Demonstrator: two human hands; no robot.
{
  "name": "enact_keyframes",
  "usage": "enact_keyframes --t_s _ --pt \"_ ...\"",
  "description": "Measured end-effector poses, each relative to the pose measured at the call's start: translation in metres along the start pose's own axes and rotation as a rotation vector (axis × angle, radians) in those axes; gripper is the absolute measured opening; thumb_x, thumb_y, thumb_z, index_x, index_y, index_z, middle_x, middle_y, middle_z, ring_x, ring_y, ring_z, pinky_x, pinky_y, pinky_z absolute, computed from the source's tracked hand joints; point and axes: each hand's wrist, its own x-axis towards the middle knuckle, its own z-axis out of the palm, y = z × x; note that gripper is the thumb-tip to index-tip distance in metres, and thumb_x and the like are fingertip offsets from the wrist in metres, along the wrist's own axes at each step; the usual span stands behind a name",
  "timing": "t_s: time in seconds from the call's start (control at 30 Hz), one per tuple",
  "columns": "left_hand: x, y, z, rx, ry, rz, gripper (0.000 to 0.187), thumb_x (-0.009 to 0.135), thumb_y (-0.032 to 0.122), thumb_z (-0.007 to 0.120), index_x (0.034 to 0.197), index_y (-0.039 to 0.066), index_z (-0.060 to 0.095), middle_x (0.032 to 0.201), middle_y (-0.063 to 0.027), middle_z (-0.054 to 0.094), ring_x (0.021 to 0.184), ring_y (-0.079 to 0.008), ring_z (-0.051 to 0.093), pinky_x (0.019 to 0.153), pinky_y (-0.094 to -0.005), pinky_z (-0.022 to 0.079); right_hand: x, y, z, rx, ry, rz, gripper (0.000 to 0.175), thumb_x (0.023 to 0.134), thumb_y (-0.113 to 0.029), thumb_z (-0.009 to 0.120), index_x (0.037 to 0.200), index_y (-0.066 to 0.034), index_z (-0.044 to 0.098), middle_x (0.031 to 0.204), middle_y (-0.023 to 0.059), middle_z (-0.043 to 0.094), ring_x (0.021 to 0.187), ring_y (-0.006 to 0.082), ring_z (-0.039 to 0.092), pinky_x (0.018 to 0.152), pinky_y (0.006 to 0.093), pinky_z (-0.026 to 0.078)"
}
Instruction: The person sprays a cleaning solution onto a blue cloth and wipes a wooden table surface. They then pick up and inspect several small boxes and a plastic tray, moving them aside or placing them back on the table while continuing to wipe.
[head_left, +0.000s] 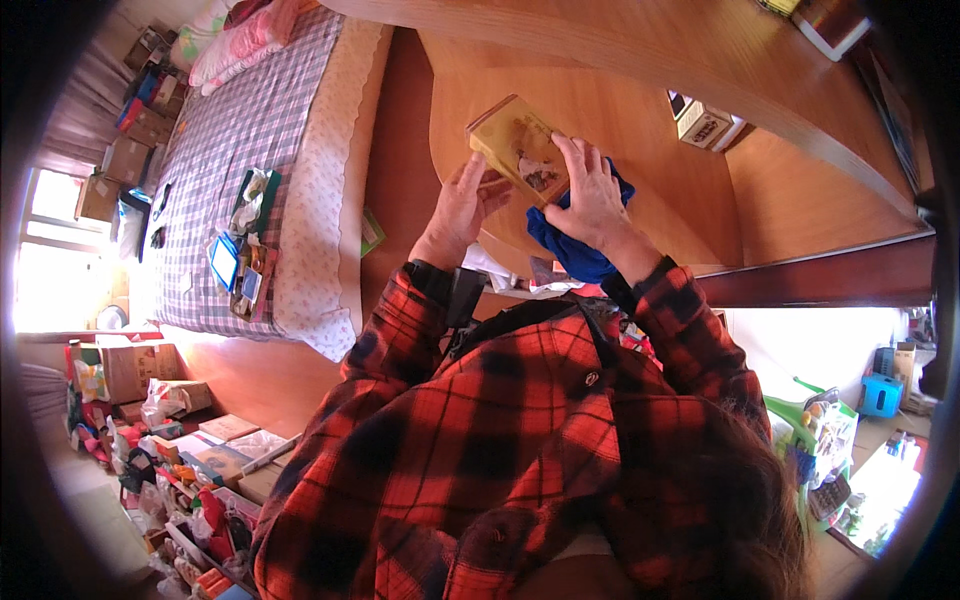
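A yellow box (517, 146) with a picture and writing on its top is tilted between my two hands, above a wooden desktop (472, 90). My left hand (461, 206) grips its lower left edge, thumb up along the side. Across the near right end of the box lies my right hand (589, 195), fingers spread on the top face. A blue cloth (566, 244) hangs bunched under that hand and shows on both sides of it. Whether the right fingers pinch the cloth or only press it against the box is hidden.
A curved wooden shelf (600, 34) overhangs the desk, and small boxes (705, 126) stand at the back right. On the left is a bed with a checked cover (202, 165), holding open trays of odds and ends (253, 277). Cartons and bags (187, 465) crowd the floor at lower left.
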Motion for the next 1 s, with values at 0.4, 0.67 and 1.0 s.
enact_keyframes --t_s 0.4,0.67,1.0 --pt "-0.049 0.006 0.079 -0.055 -0.263 0.111 0.042 0.097 0.022 0.058 0.134 0.003 0.051 0.132 -0.0097 0.059 0.118 -0.0237 0.059 0.098 -0.0429 0.050 -0.108 0.024 -0.073 0.386 0.284 -0.073 0.085 0.076 -0.008 0.067 0.150 -0.0001 0.025 0.144 0.0253 0.035 0.132 0.0415 0.037 0.109 0.0480 0.036" --pt "-0.057 -0.010 0.104 -0.057 -0.322 0.055 0.044 0.097 0.024 0.058 0.134 0.000 0.049 0.131 -0.0119 0.059 0.119 -0.0249 0.059 0.099 -0.0435 0.050 -0.150 0.040 -0.079 0.816 0.216 0.055 0.078 0.086 -0.001 0.059 0.153 -0.0048 0.020 0.140 0.0139 0.044 0.113 0.0232 0.056 0.093 0.0357 0.048" --pt "-0.065 -0.034 0.121 -0.147 -0.328 -0.083 0.043 0.099 0.024 0.057 0.132 -0.001 0.049 0.126 -0.0159 0.061 0.113 -0.0288 0.063 0.095 -0.0466 0.054 -0.169 0.033 -0.078 1.059 0.160 0.161 0.078 0.086 0.006 0.057 0.153 -0.0041 0.019 0.120 0.0085 0.056 0.104 0.0162 0.059 0.088 0.0292 0.048"
